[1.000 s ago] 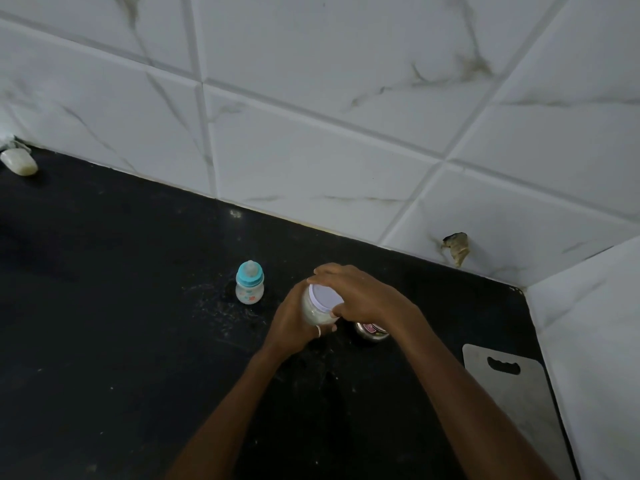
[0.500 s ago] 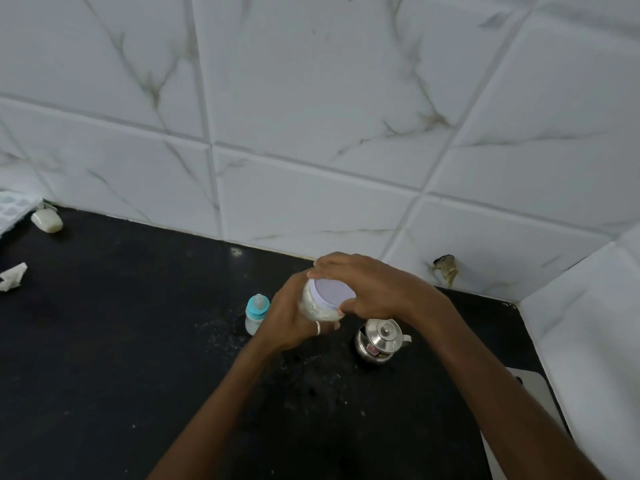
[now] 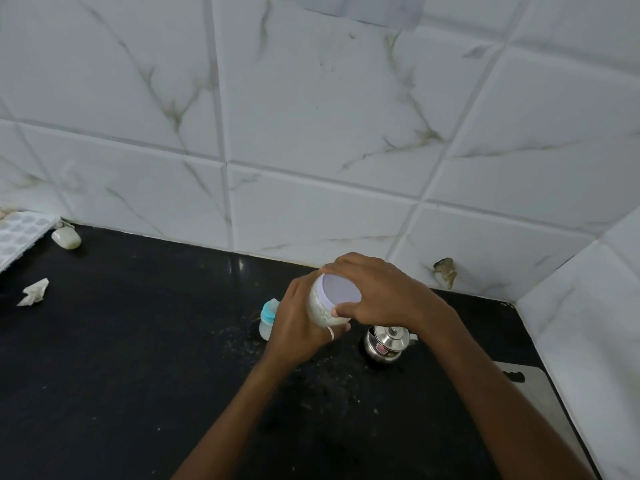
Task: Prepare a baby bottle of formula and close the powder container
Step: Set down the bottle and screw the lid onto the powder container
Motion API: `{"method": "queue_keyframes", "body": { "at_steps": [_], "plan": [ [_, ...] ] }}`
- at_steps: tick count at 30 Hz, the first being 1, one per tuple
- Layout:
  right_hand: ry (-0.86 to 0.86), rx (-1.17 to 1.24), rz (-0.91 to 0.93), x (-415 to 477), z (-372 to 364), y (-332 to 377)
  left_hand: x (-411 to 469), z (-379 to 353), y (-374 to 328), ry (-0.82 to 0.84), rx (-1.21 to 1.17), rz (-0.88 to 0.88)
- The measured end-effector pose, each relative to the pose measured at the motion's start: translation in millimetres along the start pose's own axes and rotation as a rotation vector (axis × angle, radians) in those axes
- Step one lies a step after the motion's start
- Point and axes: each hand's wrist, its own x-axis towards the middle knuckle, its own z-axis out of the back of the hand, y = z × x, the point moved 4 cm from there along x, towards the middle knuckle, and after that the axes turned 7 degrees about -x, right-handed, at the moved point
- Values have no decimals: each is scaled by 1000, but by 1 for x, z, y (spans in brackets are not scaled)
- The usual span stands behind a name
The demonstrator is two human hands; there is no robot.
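The powder container is held at frame centre, clasped by the left hand; its lid is gripped from above by the right hand. The lid should be seated squarely and turned fully. The baby bottle and steel pot stand close below; open countertop lies at lower left.

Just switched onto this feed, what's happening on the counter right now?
A person is closing the powder container. The left hand grips its body while the right hand wraps over the pale lid, apparently seating or twisting it. The baby bottle stands capped on the black counter just left of the hands, and a small steel pot sits lidded to their right.
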Motion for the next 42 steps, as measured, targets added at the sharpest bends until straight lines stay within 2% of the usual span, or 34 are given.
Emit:
{"method": "queue_keyframes", "body": {
  "at_steps": [2,4,7,11,14,17,20,26,31,35,38,40,42],
  "plan": [
    [-51,-10,-97,-4,0,6,-11,5,-7,-72,-78,-155],
    [-109,-25,-203,-8,0,15,-28,11,-3,-122,-91,-152],
    [-160,-87,-358,-8,-3,29,-39,10,-10,-224,-34,-248],
    [-209,-118,-450,-12,-3,32,-35,20,-10,-117,-69,-318],
    [-214,-109,-345,-21,-1,24,-21,39,-21,89,-79,-337],
    [-141,-19,-90,-29,4,17,-4,60,-34,273,-14,-332],
    [-48,-99,133,-31,7,16,15,72,-35,379,8,-332],
    [-109,-219,204,-25,23,17,25,73,-41,461,51,-378],
    [-136,-193,123,-24,19,11,14,65,-42,357,17,-385],
    [-227,-259,-115,-22,16,11,-8,49,-43,100,-10,-441],
    [-301,-303,-269,-22,5,16,-26,33,-41,-64,-6,-401],
    [-346,-320,-325,-25,0,18,-30,27,-38,-91,22,-413],
    [-352,-312,-334,-28,0,17,-28,28,-37,-30,9,-412]
  ]
}}
